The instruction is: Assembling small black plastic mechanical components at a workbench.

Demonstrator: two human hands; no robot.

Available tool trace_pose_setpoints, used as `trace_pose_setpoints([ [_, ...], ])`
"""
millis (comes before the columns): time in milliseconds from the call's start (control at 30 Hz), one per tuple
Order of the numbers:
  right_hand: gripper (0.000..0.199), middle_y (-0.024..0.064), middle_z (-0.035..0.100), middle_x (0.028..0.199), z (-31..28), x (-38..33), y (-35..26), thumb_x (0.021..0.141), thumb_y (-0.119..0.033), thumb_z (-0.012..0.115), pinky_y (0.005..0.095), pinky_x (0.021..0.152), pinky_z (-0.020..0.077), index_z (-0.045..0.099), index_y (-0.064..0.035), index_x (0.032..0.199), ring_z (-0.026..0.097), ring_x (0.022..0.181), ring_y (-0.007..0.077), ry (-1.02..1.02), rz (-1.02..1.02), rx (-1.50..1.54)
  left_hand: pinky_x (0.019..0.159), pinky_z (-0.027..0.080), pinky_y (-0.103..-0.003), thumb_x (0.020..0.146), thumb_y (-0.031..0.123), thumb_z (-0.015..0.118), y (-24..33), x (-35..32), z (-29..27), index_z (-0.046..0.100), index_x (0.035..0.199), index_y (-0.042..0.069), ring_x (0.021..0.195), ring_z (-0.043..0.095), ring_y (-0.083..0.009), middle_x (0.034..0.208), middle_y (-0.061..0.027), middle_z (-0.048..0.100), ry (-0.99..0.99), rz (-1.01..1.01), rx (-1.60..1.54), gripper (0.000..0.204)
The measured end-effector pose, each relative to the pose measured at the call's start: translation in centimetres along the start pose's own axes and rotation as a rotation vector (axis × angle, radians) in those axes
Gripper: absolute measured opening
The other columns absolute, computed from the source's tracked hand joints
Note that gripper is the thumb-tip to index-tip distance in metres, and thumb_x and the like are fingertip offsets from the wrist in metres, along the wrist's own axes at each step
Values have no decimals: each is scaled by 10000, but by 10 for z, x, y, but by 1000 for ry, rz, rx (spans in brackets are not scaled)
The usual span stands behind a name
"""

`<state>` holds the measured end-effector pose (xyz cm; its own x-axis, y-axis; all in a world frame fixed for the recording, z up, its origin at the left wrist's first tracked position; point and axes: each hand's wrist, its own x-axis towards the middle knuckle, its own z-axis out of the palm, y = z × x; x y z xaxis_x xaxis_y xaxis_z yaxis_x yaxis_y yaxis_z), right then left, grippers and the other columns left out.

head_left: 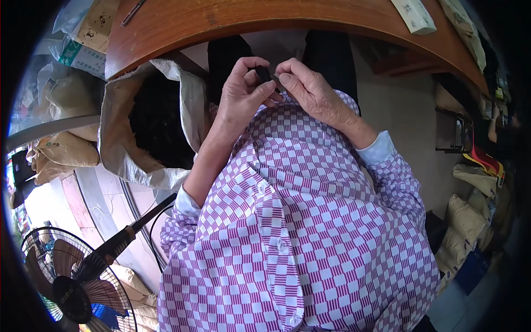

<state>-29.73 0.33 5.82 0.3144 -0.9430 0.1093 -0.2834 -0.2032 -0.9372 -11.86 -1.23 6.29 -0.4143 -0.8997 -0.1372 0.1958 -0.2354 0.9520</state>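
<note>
In front of my lap, my left hand (242, 94) is closed on a small black piece (262, 74), holding it between thumb and fingers. What kind of piece it is cannot be made out. Close beside it, my right hand (311, 94) has its thumb and index finger pinched together near the piece's right end; what lies in that pinch is too small to tell. To the left of my left forearm stands a white woven sack (191, 97), its mouth rolled open around a mass of dark material (157, 122).
A brown wooden table (265, 15) curves across the far side, with a white box (415, 16) at its right. A standing fan (74, 293) is at the lower left. Filled paper sacks (69, 149) are piled on the left, more bags (463, 218) at the right.
</note>
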Motion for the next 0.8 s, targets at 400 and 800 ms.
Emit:
trace_pose_setpoints([
  [400,201,82,562,736,20,9,-7,984,-186,444,259,571,449,537,-8,982,553,653,138,-15,39,-39,577,500,-232,818,-59,574,-16,1,-5,433,1051,31,661,608,-95,741,-64,582,123,179,399,286],
  [800,184,95,604,769,26,16,-4,977,-166,455,265,599,488,542,-8,1014,607,685,165,-41,67,-115,530,490,-278,795,-55,579,-18,-1,-7,451,1036,28,601,605,-174,726,-111,588,216,243,611,285],
])
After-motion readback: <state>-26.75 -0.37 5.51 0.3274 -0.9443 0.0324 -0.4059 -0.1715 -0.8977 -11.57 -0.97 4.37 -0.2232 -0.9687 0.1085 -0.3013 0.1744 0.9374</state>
